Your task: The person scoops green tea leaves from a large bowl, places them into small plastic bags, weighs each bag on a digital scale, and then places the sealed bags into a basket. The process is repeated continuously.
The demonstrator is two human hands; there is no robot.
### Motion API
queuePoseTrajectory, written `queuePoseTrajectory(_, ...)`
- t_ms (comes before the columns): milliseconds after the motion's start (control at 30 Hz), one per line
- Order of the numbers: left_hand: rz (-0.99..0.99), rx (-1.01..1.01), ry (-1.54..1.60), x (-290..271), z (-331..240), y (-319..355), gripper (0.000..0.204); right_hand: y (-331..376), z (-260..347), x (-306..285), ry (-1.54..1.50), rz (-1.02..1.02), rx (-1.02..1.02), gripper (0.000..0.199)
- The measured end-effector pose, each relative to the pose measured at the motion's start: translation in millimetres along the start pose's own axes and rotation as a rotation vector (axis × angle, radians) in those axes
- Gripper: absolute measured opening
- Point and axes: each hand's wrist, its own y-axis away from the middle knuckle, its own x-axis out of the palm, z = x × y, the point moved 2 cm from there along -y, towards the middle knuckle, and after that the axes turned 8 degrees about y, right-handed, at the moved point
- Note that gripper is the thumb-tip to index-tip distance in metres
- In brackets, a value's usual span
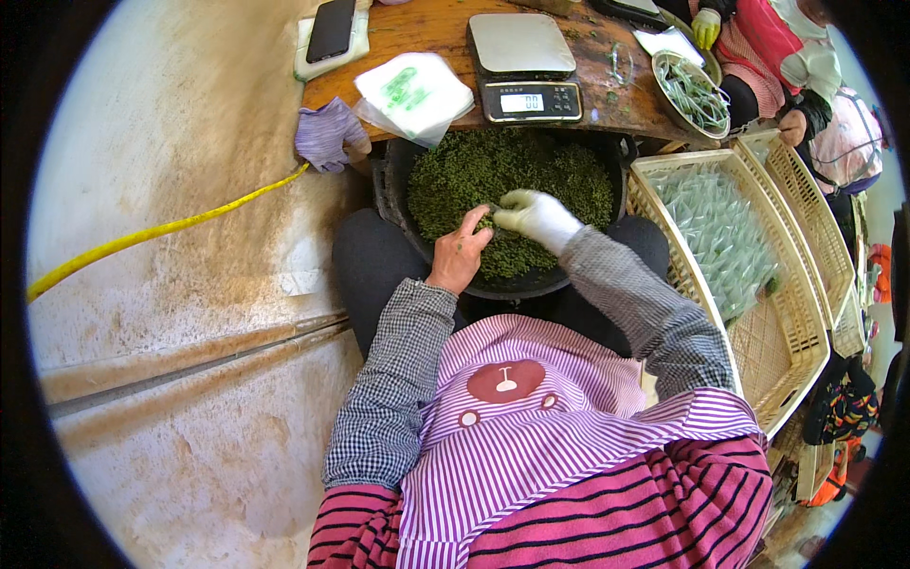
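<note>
A wide black pan rests across my knees, full of loose green tea leaves. My left hand is bare and hovers over the pan's near side, fingers pinched on a small thing at the leaves. My right hand, in a white glove, meets it from the right and is closed on the same small thing, which looks like a little packet and is mostly hidden between the fingers.
A digital scale and a stack of clear bags sit on the wooden table beyond the pan, with a phone and purple glove. Cream baskets of filled packets stand right. Another person works far right. A yellow hose crosses the floor.
</note>
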Motion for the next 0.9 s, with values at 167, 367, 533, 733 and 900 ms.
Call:
queuePoseTrajectory(167,0.132,0.172,-0.047,19,9,13,0.013,-5,-12,40,0.528,-0.106,0.071,0.025)
queuePoseTrajectory(367,0.033,-0.016,-0.061,9,24,9,0.010,-8,-27,28,-0.564,0.143,0.288,0.029)
queuePoseTrajectory(533,-0.116,-0.296,0.028,-5,23,-8,0.007,-12,-63,49,0.195,0.219,0.233,0.060)
queuePoseTrajectory(733,-0.222,-0.331,0.037,-2,19,-10,0.008,4,-7,108,0.539,0.419,0.302,0.071)
queuePoseTrajectory(900,-0.164,-0.287,0.061,8,27,-7,0.008,-2,-55,112,-0.165,0.228,0.184,0.052)
